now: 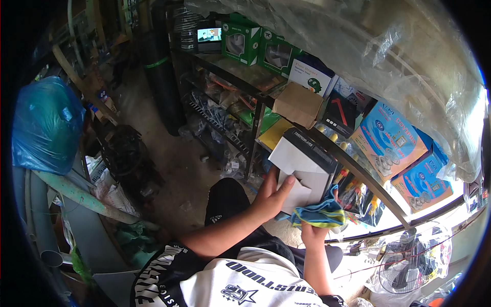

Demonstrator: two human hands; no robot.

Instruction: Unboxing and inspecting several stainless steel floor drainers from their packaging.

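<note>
A white and black cardboard box [303, 165] is tilted in front of me, near the edge of the shelf. My left hand [274, 193] grips its near left side, with the thumb lying on the white face. My right hand [316, 230] holds a blue and yellow cloth [320, 211] against the box's lower right side; the cloth hides most of its fingers. Beyond the box, an open brown cardboard box [298, 103] sits on the shelf rack, beside a black box with a red mark [340, 113].
A metal-framed rack [261, 130] carries green spray gun boxes [239, 44], a floor drain box [310, 76] and blue boxes [391, 138]. Clear plastic sheeting hangs above. On the left are a blue plastic bag [48, 124] and pipes [88, 195]; a fan [406, 264] stands at lower right.
</note>
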